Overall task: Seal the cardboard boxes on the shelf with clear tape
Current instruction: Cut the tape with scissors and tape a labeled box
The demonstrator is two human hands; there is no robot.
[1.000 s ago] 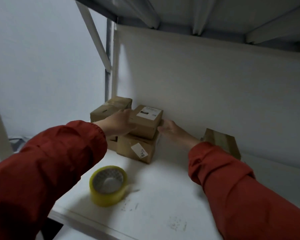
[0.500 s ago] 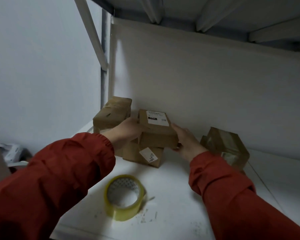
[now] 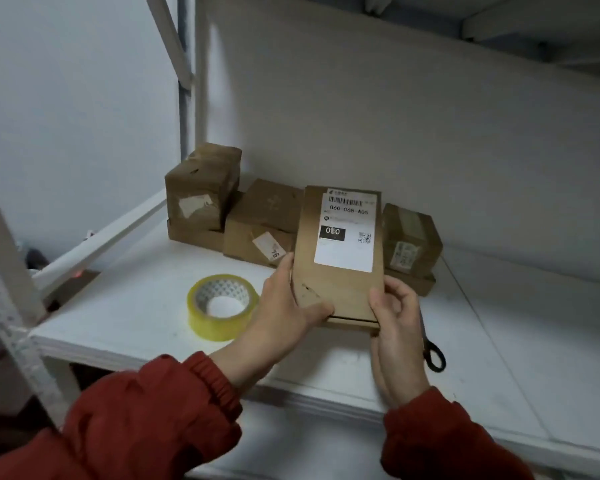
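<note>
Box, labelled: lifted off the stack since earlier, now held forward over shelf. Left hand, right hand: fingers curled round its near corners. Tape: on shelf, just left.

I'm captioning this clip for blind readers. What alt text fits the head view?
A left hand and right hand in red sleeves grip a flat cardboard box with a white shipping label over a white shelf. A roll of clear tape lies to its left, black scissors to its right, other cardboard boxes behind.
</note>
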